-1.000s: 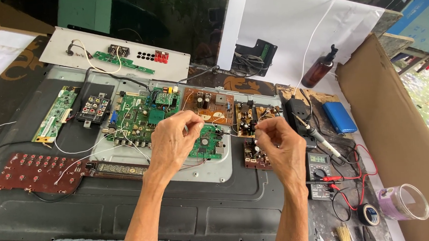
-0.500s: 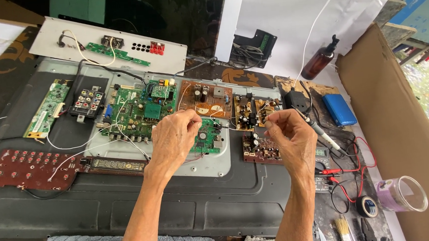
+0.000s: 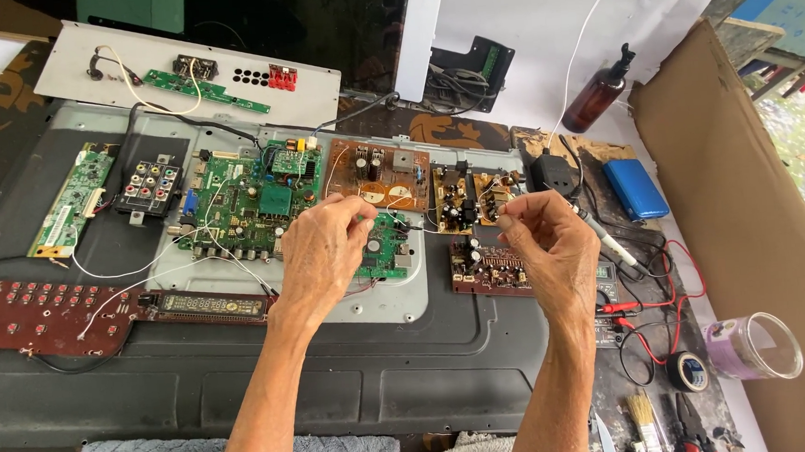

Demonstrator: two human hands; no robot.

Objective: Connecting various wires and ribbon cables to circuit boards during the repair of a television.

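Hands over middle of the dark TV back panel (image 3: 245,394), both pinching one thin white wire (image 3: 435,230) strung between them. Left hand (image 3: 322,249) grips its end with thumb and fingertips above the small green circuit board (image 3: 387,253); right hand (image 3: 548,245) pinches the other end just above the dark red board (image 3: 487,269). Large green main board (image 3: 248,207) sits left of the left hand, brown power board (image 3: 376,174) behind it. Multimeter (image 3: 608,283) with red probe leads (image 3: 667,284) near panel's right edge.
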